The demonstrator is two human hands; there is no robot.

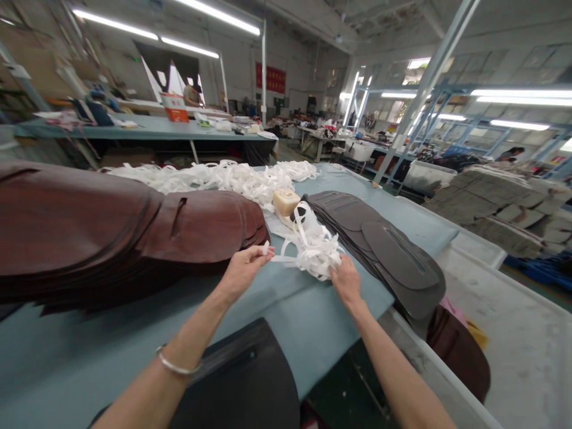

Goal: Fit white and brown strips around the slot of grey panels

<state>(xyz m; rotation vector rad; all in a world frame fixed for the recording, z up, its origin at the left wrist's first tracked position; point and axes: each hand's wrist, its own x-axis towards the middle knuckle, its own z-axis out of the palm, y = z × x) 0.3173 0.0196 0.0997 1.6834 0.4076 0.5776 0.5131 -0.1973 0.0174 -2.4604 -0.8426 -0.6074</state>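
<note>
Your left hand [243, 268] pinches a thin white fabric strip [281, 258] running left-right at frame centre; your right hand [345, 280] grips the tangled white strip pile [315, 247]. No writing is readable.

both bare forearms reach forward, converging. the left hand [243, 269] is palm-down, its fingers [263, 249] pinched together at the tips. the right hand [345, 279] is bent at the wrist, its fingers curled shut.
</note>
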